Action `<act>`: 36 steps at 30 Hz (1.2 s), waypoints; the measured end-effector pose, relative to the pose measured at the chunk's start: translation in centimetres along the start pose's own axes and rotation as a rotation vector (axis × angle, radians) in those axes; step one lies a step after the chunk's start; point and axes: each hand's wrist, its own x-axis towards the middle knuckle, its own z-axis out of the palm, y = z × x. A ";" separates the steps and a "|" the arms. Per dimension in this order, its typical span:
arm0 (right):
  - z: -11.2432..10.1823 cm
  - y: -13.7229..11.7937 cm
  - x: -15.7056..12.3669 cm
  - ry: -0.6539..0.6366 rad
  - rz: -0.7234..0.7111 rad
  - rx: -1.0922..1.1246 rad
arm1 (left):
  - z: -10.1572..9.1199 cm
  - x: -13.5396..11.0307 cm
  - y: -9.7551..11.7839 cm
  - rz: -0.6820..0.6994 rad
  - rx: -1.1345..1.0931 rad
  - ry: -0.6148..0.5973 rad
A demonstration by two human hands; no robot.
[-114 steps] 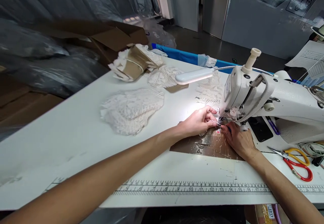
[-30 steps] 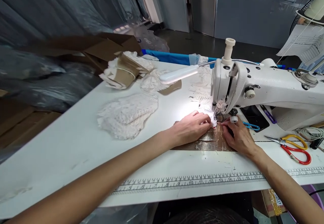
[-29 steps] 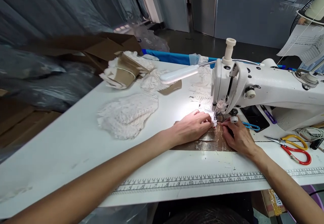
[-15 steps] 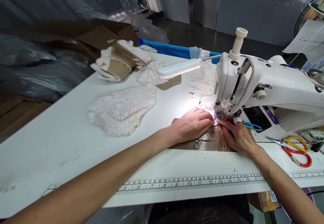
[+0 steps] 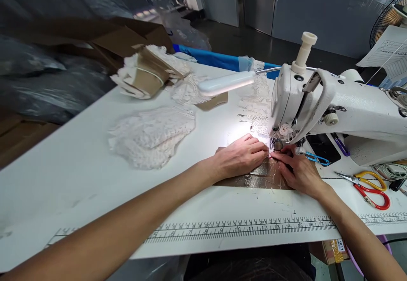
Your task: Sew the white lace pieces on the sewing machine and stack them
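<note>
At the needle of a white sewing machine (image 5: 286,98), my left hand (image 5: 243,157) lies with fingers bent and pressed together. My right hand (image 5: 299,171) comes in from the other side, its index fingertip close to the presser foot (image 5: 276,145). A small whitish-pink bit (image 5: 270,153) shows between the fingertips, mostly hidden. Both hands rest over a brown, tape-covered sheet (image 5: 263,177) on the table. White lace strips (image 5: 254,111) lie just behind the needle area, and a pile of white lace pieces (image 5: 154,137) is left of my hands.
Scissors with red and yellow handles (image 5: 365,185), blue thread snips (image 5: 317,159) and a dark phone (image 5: 322,147) lie right. A banded lace bundle (image 5: 148,73) sits at the back. A lamp (image 5: 225,84) overhangs the table; a printed ruler (image 5: 238,230) runs along its front.
The view has shifted slightly. My hands stay beside the needle in nearly the same pose, and the bit between the fingertips looks slightly different.
</note>
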 end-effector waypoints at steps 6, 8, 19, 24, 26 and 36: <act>-1.4 0.2 1.8 -0.005 0.272 0.310 | -0.1 0.2 -0.1 0.045 0.073 0.068; -1.0 0.2 2.0 0.041 0.300 0.326 | -0.1 0.2 0.0 0.052 0.080 0.084; 0.6 -0.1 0.4 0.115 0.087 0.164 | 0.3 0.1 0.0 0.044 0.076 0.145; 0.8 0.2 0.1 0.117 -0.001 0.108 | 0.2 0.2 0.1 0.036 0.111 0.135; 1.0 0.2 0.0 0.134 -0.031 0.084 | 0.1 0.2 0.1 0.035 0.103 0.115; 1.2 -1.0 -0.1 0.085 -0.111 -0.231 | -1.1 0.1 0.1 0.054 -0.012 0.036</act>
